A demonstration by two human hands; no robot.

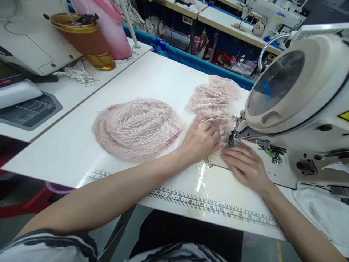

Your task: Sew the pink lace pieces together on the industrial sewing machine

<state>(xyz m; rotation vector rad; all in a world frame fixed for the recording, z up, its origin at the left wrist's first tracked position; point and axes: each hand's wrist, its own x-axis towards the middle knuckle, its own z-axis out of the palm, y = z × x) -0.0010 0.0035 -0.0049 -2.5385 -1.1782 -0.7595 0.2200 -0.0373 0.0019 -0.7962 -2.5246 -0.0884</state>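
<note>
My left hand [203, 140] lies over the near end of a pale pink lace piece [214, 98], fingers bent and tips down on the cloth; I cannot tell whether they pinch it or only press. My right hand [247, 165] is just beside it, fingers stretched toward the needle area [231, 138], and whether they grip any cloth is hidden. The two hands are close together, on either side of that spot.

The lace piece lies gathered on the white surface [169, 78], running from under my left fingers to beyond the needle area. I judge it light, soft and limp, quick to bunch, its open mesh easy to snag. The best hold looks to be flat fingertips near the edge, kept clear of the needle, pressing rather than tugging.

Left of my hand, a larger lace pile [136, 127] rests loose, with reddish threads at its near right corner. To my right stands the sewing machine [313, 109]. Ruler marks [212, 207] run along the near edge; a brown cup [84, 43] and pink jug [109, 32] stand at far left.
</note>
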